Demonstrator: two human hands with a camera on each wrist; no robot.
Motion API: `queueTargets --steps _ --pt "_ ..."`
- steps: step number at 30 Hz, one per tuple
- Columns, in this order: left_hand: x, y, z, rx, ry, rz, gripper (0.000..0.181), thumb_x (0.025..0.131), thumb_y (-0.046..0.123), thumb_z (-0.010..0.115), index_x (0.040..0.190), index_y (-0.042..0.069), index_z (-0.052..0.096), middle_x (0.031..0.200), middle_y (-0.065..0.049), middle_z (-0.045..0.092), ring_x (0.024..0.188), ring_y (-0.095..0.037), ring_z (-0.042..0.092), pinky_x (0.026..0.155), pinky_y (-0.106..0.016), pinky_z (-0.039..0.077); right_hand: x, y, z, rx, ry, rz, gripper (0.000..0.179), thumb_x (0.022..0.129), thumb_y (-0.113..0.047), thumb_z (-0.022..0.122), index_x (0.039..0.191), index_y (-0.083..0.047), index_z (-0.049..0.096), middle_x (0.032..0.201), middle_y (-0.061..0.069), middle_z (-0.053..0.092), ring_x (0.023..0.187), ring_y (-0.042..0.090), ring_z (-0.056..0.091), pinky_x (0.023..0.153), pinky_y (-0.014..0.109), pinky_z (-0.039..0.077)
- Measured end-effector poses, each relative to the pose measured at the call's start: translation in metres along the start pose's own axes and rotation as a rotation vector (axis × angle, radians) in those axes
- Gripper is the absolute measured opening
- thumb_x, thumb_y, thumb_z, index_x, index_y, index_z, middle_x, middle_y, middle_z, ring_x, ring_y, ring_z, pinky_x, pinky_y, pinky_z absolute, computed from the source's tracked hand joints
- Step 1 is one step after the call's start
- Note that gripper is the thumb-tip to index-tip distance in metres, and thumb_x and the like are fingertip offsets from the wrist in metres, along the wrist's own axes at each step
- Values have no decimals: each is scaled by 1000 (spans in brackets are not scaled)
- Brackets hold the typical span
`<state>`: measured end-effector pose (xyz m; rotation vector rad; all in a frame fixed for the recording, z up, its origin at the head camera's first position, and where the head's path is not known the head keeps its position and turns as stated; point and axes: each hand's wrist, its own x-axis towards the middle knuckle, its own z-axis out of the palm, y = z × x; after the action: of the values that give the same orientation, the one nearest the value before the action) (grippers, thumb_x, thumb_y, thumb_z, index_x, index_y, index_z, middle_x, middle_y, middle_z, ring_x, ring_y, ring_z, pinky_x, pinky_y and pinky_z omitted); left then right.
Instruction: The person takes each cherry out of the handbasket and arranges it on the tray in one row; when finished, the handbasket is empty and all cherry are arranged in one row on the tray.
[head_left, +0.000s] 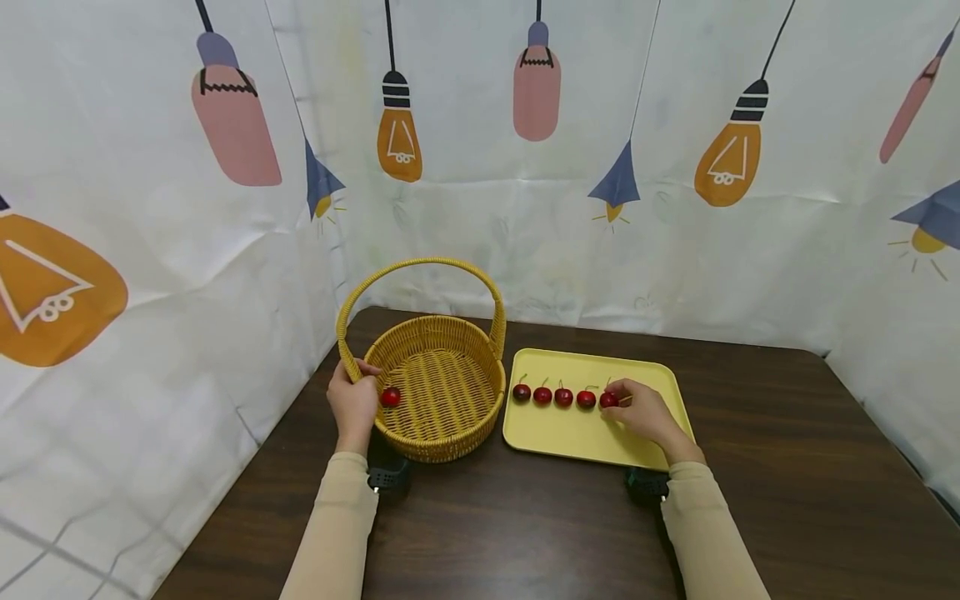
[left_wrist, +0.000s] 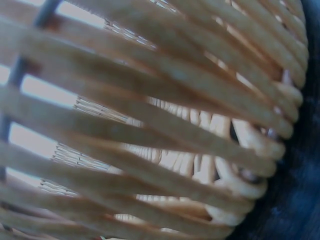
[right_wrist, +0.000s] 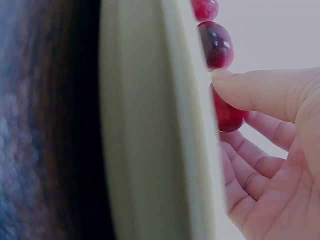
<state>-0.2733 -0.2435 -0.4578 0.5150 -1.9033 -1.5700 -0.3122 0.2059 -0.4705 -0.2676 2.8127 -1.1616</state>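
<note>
At the left side of a yellow woven basket (head_left: 420,450), my left hand (head_left: 352,404) grips the rim by the foot of the tall handle. One red cherry (head_left: 391,397) lies inside, close to that hand. Wicker strands of the basket (left_wrist: 150,130) fill the left wrist view, and the hand itself is out of sight there. Over a yellow tray (head_left: 555,437), my right hand (head_left: 641,410) pinches the rightmost cherry (head_left: 608,400) between thumb and fingers. The right wrist view shows the thumb against this cherry (right_wrist: 229,115), partly hidden behind the tray's edge.
Several more stemmed cherries (head_left: 563,397) stand in a row on the tray, left of the pinched one. Basket and tray sit side by side on a dark brown wooden table (head_left: 510,525). A white curtain (head_left: 465,217) printed with lamps hangs behind and along the sides.
</note>
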Motion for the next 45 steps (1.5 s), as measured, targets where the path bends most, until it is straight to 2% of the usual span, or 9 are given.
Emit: queueTargets --steps 20,30,39,42,45 --pt "-1 -1 0 -3 0 -13 18 84 -5 48 95 4 60 92 -16 65 94 -28 57 85 -37 40 -1 0 2 -42 -5 -22 38 86 -18 73 119 -1 62 109 16 64 99 32 62 73 36 50" --pt "-1 0 -1 -5 1 -6 18 84 -4 48 95 4 59 92 -17 66 92 -28 58 83 -36 41 3 -1 0 -27 -14 2 40 86 -18 73 121 -2 61 111 16 64 99 30 61 73 36 50" --pt "-1 0 -1 -13 1 -3 18 84 -5 48 96 4 59 92 -17 66 92 -28 58 84 -37 41 -1 1 -7 -3 -29 -31 44 87 -21 72 125 -1 60 116 20 62 103 36 61 73 38 52" --pt "0 2 0 -16 -3 0 18 83 -4 48 95 3 59 92 -17 66 92 -28 58 85 -37 41 -4 0 -14 -6 -8 -47 44 90 -23 70 126 -2 59 121 22 60 104 37 61 75 40 53" --pt "-1 2 0 -22 -4 -3 18 84 -4 49 96 3 59 93 -18 66 93 -29 58 87 -39 42 -6 -4 -19 -21 70 -77 40 93 -24 66 126 -1 59 122 22 59 101 37 63 76 42 53"
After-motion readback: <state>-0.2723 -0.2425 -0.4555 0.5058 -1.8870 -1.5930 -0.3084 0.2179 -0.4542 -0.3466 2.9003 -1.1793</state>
